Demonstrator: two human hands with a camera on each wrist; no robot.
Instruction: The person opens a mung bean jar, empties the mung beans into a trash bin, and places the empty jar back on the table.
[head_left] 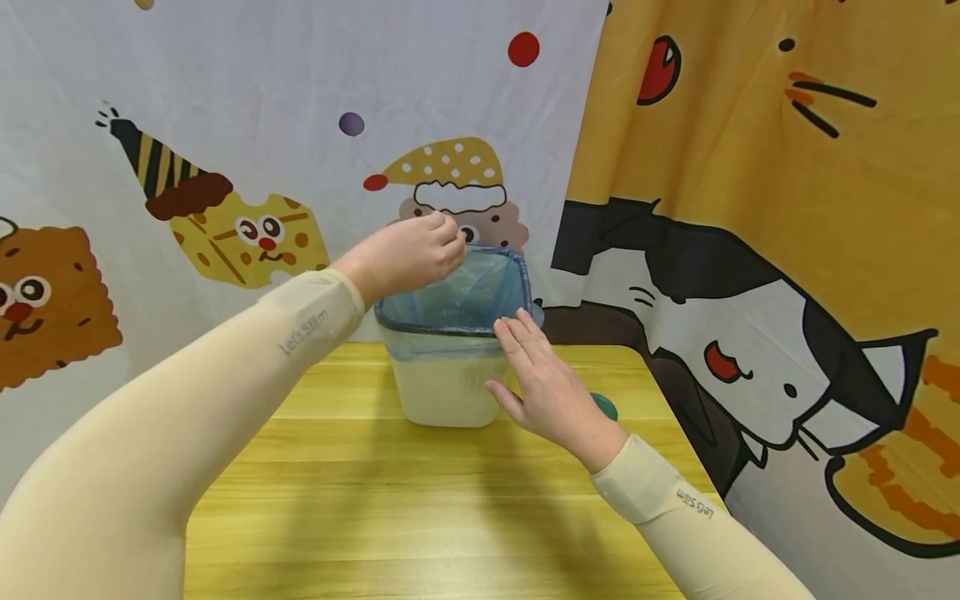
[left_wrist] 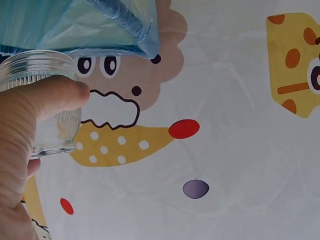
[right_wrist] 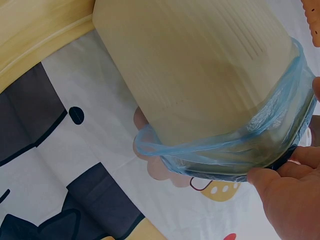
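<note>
My left hand (head_left: pixel 420 254) is raised over the left part of a pale bin (head_left: pixel 450 392) lined with a blue plastic bag (head_left: pixel 480 287). In the left wrist view it grips a clear glass jar (left_wrist: pixel 57 122), thumb across the ribbed side; in the head view the jar is hidden behind the hand. My right hand (head_left: pixel 543 387) is at the bin's near right corner, its fingers straight and touching the bag-covered rim (right_wrist: pixel 220 177). The bag is folded down over the outside of that rim.
The bin stands on a yellow wood-grain table (head_left: pixel 420 517). A green round object (head_left: pixel 604 407) lies on the table to the right, partly behind my right wrist. A white cartoon-print cloth (head_left: pixel 262 75) hangs behind, and a yellow patterned curtain (head_left: pixel 720 150) borders the right side.
</note>
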